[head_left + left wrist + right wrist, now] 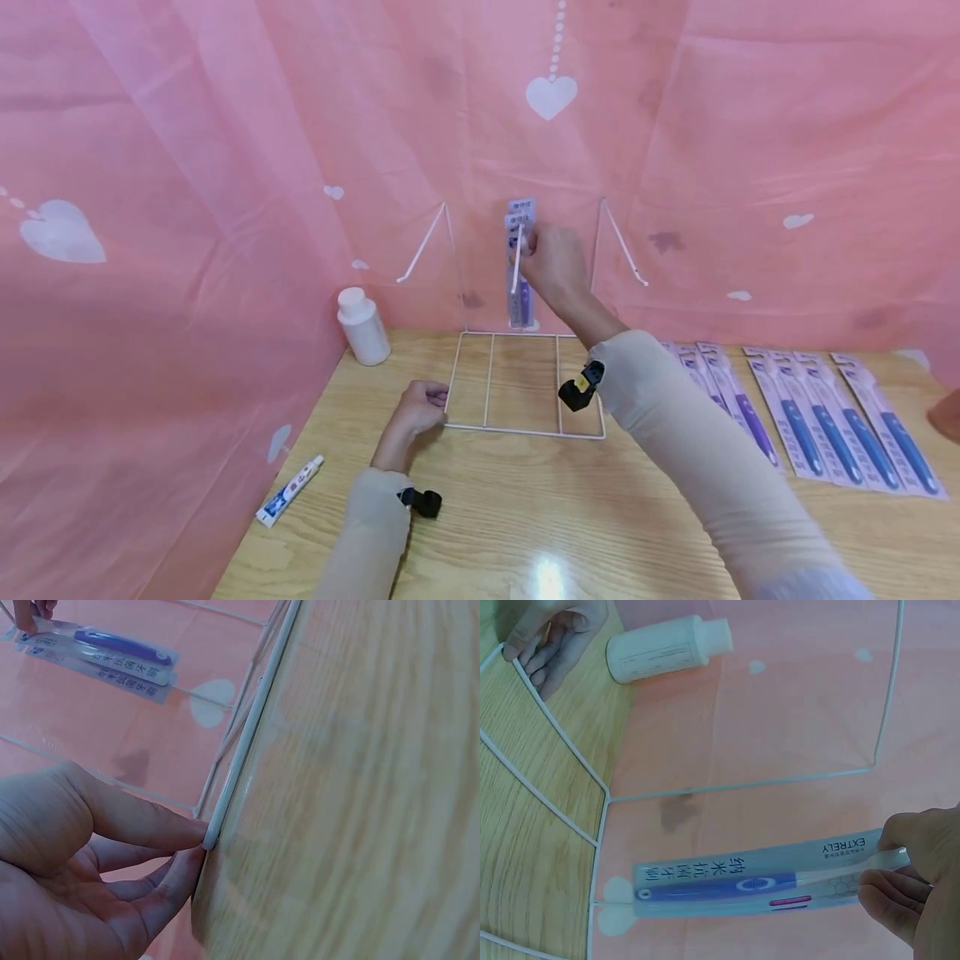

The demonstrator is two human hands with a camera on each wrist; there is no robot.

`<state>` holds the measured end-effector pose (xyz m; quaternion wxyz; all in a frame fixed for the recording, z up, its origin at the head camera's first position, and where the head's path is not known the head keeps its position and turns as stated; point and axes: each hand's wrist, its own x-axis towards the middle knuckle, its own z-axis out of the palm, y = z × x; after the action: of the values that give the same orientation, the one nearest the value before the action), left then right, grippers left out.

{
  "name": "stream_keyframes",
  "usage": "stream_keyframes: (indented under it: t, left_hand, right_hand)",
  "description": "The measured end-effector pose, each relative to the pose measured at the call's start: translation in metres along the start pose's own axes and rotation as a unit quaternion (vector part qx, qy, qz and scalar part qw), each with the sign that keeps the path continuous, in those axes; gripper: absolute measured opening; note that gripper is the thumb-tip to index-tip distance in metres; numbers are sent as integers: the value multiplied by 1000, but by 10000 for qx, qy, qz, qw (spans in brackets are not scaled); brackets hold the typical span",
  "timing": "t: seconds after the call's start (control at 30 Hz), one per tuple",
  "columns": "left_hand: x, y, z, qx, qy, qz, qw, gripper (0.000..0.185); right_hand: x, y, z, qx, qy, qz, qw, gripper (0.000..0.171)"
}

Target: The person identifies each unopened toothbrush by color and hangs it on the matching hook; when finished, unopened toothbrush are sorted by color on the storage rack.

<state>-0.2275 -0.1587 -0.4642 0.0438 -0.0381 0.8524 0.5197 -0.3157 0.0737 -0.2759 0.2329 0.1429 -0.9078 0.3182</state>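
A white wire rack [525, 429] stands on the wooden table, its upright back against the pink curtain. My left hand [431, 404] pinches the front left corner of the rack's base [247, 742] between thumb and fingers [180, 874]. My right hand [536, 250] is raised at the rack's middle hook and pinches the top of a packaged blue toothbrush [521, 275]. In the right wrist view, the pack [757, 881] hangs flat against the curtain from my right hand [881, 862]. A second pack seems to lie behind it.
Several more packaged toothbrushes [817, 417] lie in a row on the table at the right. A white bottle [362, 327] stands at the back left, and a small toothpaste tube [288, 490] lies near the left edge. Pink curtain encloses the back and left.
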Motion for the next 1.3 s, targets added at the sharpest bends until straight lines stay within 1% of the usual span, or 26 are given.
stream_keyframes:
  t: [0.23,0.53,0.67,0.77,0.9,1.03,1.1,1.2,1.3]
  left_hand:
    - [-1,0,-1,7,2,16,10000,58]
    - [0,-2,3,-42,36,10,10000,59]
    - [1,-4,3,-6,26,18,10000,59]
    - [2,-5,3,54,26,52,10000,59]
    - [1,-4,0,127,66,108,9998,59]
    - [0,-2,-2,113,102,86,9998,58]
    - [0,-2,-3,99,116,62,9999,58]
    - [0,-2,-4,96,138,64,9998,58]
    - [-1,-2,-3,37,141,17,9999,59]
  right_hand:
    - [6,1,4,245,10,185,9995,19]
    - [8,6,6,308,100,286,9991,16]
    - [5,10,6,427,11,316,9986,17]
    - [3,17,6,497,-155,372,9980,21]
    - [-3,33,5,527,-494,530,9960,28]
    - [-11,55,-4,391,-954,630,9927,39]
    - [-15,70,-11,287,-1232,702,9895,44]
    - [-22,97,-24,14,-1698,876,9816,46]
    - [-30,131,-35,-477,-1833,923,9775,41]
